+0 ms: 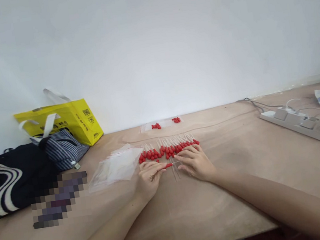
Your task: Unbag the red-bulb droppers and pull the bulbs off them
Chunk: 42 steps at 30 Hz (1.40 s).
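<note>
Clock centre: red piece [169, 165], low above the table [232, 209].
Left hand [150, 175]: fingers pinch the red piece; its thin shaft points to 3 o'clock.
Right hand [195, 162]: at 3 o'clock, fingers bent, by the far end of the shaft; cannot tell whether they grip it.
Clear rods [175, 172]: just beside the red piece at 5 o'clock, between the hands.
Red-ended sticks [168, 150]: ragged row at 12 o'clock, red ends nearest the person, pale ends away.
Small red parts [156, 126]: two clusters at 12 o'clock, beyond the row, one at each end of a clear sheet.
Clear bags [119, 166]: overlapping, 9 o'clock.
Carrier bag [90, 122]: yellow, 10 o'clock.
Power strip [298, 126]: 3 o'clock, well apart, plugs fitted.
</note>
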Motion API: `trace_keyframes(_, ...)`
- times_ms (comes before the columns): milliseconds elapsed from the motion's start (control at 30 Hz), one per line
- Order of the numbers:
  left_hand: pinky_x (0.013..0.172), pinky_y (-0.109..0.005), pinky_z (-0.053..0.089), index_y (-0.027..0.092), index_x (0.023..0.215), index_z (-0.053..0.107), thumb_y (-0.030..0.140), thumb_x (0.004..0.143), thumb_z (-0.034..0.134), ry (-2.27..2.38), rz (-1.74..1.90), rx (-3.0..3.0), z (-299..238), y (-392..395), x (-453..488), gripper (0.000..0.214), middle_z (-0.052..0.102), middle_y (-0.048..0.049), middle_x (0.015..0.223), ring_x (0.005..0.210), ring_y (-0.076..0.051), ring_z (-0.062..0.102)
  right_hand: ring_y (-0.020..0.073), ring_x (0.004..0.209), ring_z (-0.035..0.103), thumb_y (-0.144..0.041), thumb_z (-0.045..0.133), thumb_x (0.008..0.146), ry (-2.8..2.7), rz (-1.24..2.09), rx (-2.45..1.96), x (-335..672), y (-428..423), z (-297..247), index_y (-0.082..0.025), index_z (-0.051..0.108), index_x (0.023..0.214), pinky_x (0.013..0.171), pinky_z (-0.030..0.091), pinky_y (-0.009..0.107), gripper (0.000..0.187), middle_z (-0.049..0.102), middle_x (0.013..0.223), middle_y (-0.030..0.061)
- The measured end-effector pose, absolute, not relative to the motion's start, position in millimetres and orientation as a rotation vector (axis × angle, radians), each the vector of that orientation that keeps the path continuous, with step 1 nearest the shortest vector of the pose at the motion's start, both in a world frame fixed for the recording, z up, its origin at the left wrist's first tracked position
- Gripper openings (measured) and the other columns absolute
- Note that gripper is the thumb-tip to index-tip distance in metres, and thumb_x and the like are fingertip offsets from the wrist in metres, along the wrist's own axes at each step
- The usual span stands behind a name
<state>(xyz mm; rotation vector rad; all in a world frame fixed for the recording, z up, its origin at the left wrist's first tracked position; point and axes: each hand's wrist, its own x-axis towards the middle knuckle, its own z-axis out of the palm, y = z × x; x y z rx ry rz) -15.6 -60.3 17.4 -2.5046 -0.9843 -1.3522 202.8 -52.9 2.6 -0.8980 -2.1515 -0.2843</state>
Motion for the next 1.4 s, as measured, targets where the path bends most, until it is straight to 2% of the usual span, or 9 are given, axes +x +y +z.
trace_keyframes(100, 0.072, -0.032, 0.04, 0.024, 0.083, 0.064, 0.024, 0.08, 0.053, -0.95, -1.391, -2.524, 17, -56, -12, 0.011, 0.069, 0.0019, 0.072, 0.067, -0.013, 0.061, 0.0157, 0.082, 0.049, -0.031, 0.05, 0.083, -2.152, -0.28, -0.859, 199, -47, 1, -0.024, 0.061, 0.096, 0.081, 0.027, 0.036, 0.018, 0.063, 0.082, 0.002)
trace_keyframes(200, 0.074, -0.032, 0.04, 0.023, 0.084, 0.064, 0.023, 0.08, 0.053, -0.986, -1.388, -2.558, 16, -54, -12, 0.011, 0.069, 0.0011, 0.074, 0.071, -0.013, 0.061, 0.0144, 0.074, 0.046, -0.026, 0.048, 0.084, -2.156, -0.281, -0.886, 197, -43, -2, -0.022, 0.063, 0.086, 0.077, 0.027, 0.034, 0.016, 0.059, 0.071, 0.001)
trace_keyframes(300, 0.075, -0.032, 0.04, 0.023, 0.086, 0.063, 0.024, 0.08, 0.052, -1.045, -1.358, -2.605, 17, -53, -11, 0.012, 0.069, -0.0003, 0.079, 0.076, -0.014, 0.061, 0.0152, 0.075, 0.044, -0.023, 0.045, 0.084, -2.159, -0.303, -0.951, 195, -43, -1, -0.018, 0.06, 0.08, 0.075, 0.027, 0.033, 0.016, 0.058, 0.075, 0.0027)
trace_keyframes(433, 0.081, -0.037, 0.035, 0.022, 0.09, 0.061, 0.027, 0.08, 0.051, -1.129, -1.159, -2.604, 18, -52, -6, 0.015, 0.068, -0.0015, 0.088, 0.085, -0.017, 0.059, 0.0151, 0.08, 0.046, -0.019, 0.042, 0.084, -2.131, -0.312, -0.978, 194, -44, 0, -0.016, 0.056, 0.08, 0.082, 0.024, 0.035, 0.015, 0.059, 0.086, 0.0037)
trace_keyframes(567, 0.087, -0.041, 0.028, 0.024, 0.093, 0.061, 0.029, 0.081, 0.051, -1.049, -1.067, -2.527, 16, -49, 2, 0.017, 0.068, -0.0005, 0.091, 0.088, -0.018, 0.057, 0.0127, 0.072, 0.048, -0.016, 0.04, 0.084, -2.139, -0.325, -0.952, 194, -43, -3, -0.017, 0.056, 0.085, 0.086, 0.021, 0.036, 0.017, 0.06, 0.076, 0.0015)
trace_keyframes(700, 0.09, -0.044, 0.025, 0.024, 0.094, 0.062, 0.027, 0.084, 0.047, -1.01, -1.078, -2.46, 11, -43, 7, 0.018, 0.068, -0.0004, 0.095, 0.091, -0.019, 0.057, 0.0116, 0.068, 0.047, -0.013, 0.041, 0.083, -2.124, -0.438, -0.903, 194, -41, -4, -0.022, 0.059, 0.096, 0.086, 0.02, 0.036, 0.024, 0.06, 0.072, -0.0002)
trace_keyframes(800, 0.092, -0.047, 0.024, 0.024, 0.091, 0.063, 0.026, 0.084, 0.046, -0.98, -1.052, -2.462, 10, -42, 8, 0.018, 0.068, -0.0011, 0.094, 0.095, -0.02, 0.057, 0.0113, 0.065, 0.045, -0.016, 0.044, 0.082, -2.106, -0.497, -0.882, 192, -42, -2, -0.025, 0.061, 0.093, 0.086, 0.02, 0.037, 0.022, 0.059, 0.064, -0.0019)
trace_keyframes(1033, 0.097, -0.053, 0.016, 0.023, 0.081, 0.063, 0.017, 0.083, 0.046, -0.916, -0.973, -2.511, 12, -47, 4, 0.018, 0.069, -0.0006, 0.089, 0.098, -0.021, 0.058, 0.0116, 0.064, 0.044, -0.015, 0.042, 0.082, -2.198, -0.498, -0.9, 193, -50, 2, -0.021, 0.061, 0.079, 0.087, 0.017, 0.04, 0.021, 0.058, 0.058, -0.0021)
trace_keyframes(1400, 0.098, -0.051, 0.015, 0.021, 0.081, 0.061, 0.008, 0.081, 0.039, -0.886, -1.0, -2.572, 12, -51, 4, 0.025, 0.069, -0.0004, 0.088, 0.102, -0.021, 0.056, 0.0113, 0.063, 0.043, -0.018, 0.044, 0.082, -2.169, -0.456, -0.848, 193, -52, 4, -0.02, 0.06, 0.074, 0.082, 0.021, 0.038, 0.019, 0.055, 0.055, -0.0026)
